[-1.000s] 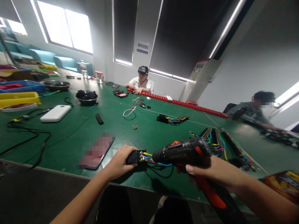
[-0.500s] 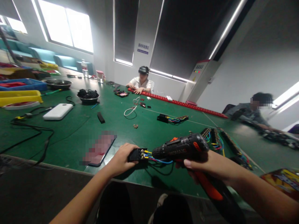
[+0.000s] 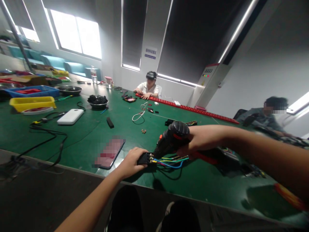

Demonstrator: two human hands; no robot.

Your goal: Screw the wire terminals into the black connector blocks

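Observation:
Near the front edge of the green table, my left hand grips a small black terminal block with brass-coloured screws on its right side. Blue, yellow, green and red wires run from the block to the right. My right hand is closed around a black and orange power drill, whose front end points down at the block's screws. The exact contact at the tip is too small to tell. A phone lies left of my left hand.
Small brass pieces and a black strip lie beyond my hands. Further left are a white power bank, black cables, a bowl of black parts and a yellow tray. A person sits across the table, another at right.
My right hand has raised and tilted the drill, so it now points down at the block instead of lying nearly level. My left hand still holds the block. The view has shifted slightly.

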